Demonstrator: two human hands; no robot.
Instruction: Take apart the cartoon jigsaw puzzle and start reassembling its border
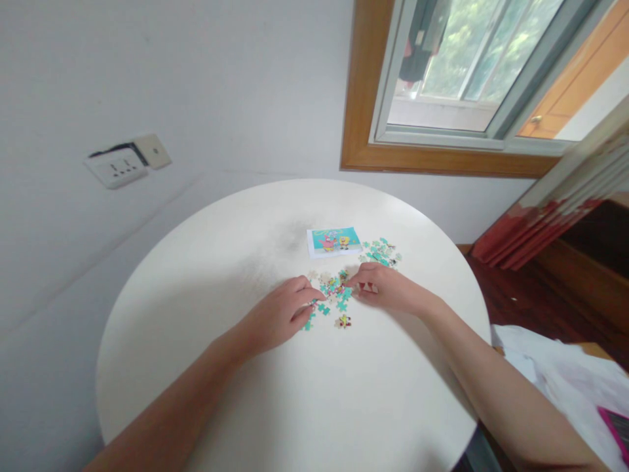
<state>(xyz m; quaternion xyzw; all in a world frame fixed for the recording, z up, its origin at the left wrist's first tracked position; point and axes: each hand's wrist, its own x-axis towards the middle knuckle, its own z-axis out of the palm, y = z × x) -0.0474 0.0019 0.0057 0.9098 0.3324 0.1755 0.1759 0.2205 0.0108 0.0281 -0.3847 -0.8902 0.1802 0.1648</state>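
Several small teal and multicoloured jigsaw pieces (pixel 334 294) lie scattered at the middle of a round white table (pixel 221 262). My left hand (pixel 282 313) rests on the table at the left edge of the pieces, fingers curled and pressed down onto them. My right hand (pixel 381 288) lies at the right of the same cluster, its fingertips pinched together on a piece. A second heap of pieces (pixel 382 252) sits just beyond my right hand. A picture card (pixel 334 240) showing cartoon figures on a teal ground lies flat behind the pieces.
The table stands against a white wall with a power socket (pixel 116 168) at the left. A wood-framed window (pixel 457 85) is at the back right. Red and white curtain folds (pixel 550 216) hang at the right over dark wooden floor. White cloth (pixel 555 380) lies at the lower right.
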